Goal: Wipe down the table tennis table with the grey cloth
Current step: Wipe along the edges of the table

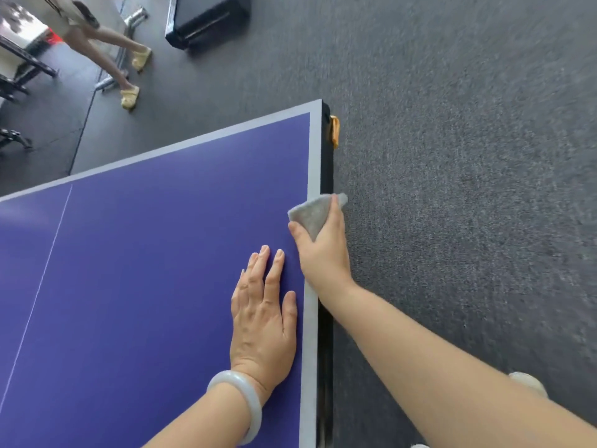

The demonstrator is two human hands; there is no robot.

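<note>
The blue table tennis table with a pale border fills the lower left of the head view; its corner is at the upper middle. My right hand grips the folded grey cloth on the table's right edge, over the pale border. My left hand rests flat on the blue surface just left of that edge, fingers straight, with a pale bangle on the wrist. The two hands lie close together, almost touching.
Grey carpet runs along the table's right side. An orange part sticks out under the table's corner. Another person's legs in yellow slippers stand at the upper left, near a black case and metal table frames.
</note>
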